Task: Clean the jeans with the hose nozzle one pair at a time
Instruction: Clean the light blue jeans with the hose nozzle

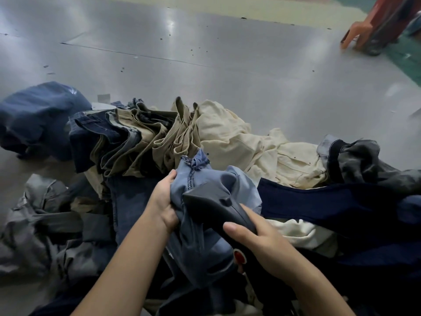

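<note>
A: Which pair is in work now?

B: The light blue jeans, bunched on top of the pile near the person. The left hand grips a fold of them; its fingers are curled into the cloth, with the thumb on the near side. The right hand holds the hose nozzle, a dark grey tool, with the fingers wrapped round the handle and the thumb lying along the near side. The nozzle head rests against the blue cloth, just beside the left hand.

A: How to do this step well, in your opinion?

B: I think the left hand should pull the fold tight, so the cloth lies flat under the nozzle head. Then the nozzle can pass along the seam slowly, with the head staying close to the fabric. It is better to keep this pair lifted apart from the others, because the task asks for one pair at a time.

A: What else lies around?

B: Khaki trousers in a folded stack behind, a cream garment to the right of them, dark navy jeans at the right, grey ones at the left. All rest on the grey tabletop. I cannot tell whether the nozzle is running.
</note>
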The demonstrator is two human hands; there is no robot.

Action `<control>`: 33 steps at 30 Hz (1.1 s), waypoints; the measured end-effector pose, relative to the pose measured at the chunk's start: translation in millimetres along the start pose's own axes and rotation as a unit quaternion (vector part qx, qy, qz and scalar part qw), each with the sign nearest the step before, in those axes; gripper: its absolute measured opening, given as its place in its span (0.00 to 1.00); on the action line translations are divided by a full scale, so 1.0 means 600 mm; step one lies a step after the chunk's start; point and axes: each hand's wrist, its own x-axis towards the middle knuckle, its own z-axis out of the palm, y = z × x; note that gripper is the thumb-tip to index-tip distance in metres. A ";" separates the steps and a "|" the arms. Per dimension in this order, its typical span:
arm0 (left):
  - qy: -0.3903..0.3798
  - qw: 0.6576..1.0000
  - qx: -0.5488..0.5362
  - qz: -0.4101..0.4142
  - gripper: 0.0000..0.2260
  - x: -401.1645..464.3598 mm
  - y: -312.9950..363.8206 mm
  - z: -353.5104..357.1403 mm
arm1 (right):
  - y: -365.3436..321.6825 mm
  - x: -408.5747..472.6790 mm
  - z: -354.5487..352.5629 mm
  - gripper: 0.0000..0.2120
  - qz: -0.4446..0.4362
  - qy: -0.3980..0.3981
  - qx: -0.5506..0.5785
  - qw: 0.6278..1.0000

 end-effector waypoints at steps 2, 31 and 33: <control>0.000 1.000 0.010 -0.011 0.26 0.001 -0.008 0.002 | 0.001 0.003 0.003 0.20 -0.010 0.029 0.020 0.999; 0.044 0.978 0.126 0.160 0.20 -0.006 0.000 0.026 | -0.014 -0.014 -0.018 0.15 -0.018 0.002 0.173 0.985; 0.052 0.960 0.128 0.245 0.16 -0.020 0.016 0.024 | -0.013 -0.013 -0.042 0.28 0.003 0.044 0.215 0.976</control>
